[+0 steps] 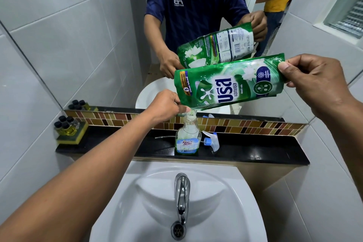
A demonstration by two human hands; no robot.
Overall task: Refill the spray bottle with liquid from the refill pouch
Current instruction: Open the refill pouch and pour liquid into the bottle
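Note:
A green refill pouch [229, 84] is held tilted, its lower left corner over the open neck of a clear spray bottle [188, 137]. The bottle stands uncapped on a black ledge [255, 151] with a little greenish liquid at its bottom. My left hand [167, 104] pinches the pouch's pouring corner just above the neck. At the raised right end, my right hand [314, 80] grips the pouch's bottom edge. A thin stream seems to run into the neck. The blue and white spray head [211, 140] with its tube lies on the ledge just right of the bottle.
A white sink [225, 202] with a chrome tap [181, 192] sits below the ledge. Several small black-capped bottles on a yellow sponge [68, 127] stand at the ledge's left end. A mirror [98, 25] behind the ledge reflects me and a person in a yellow shirt.

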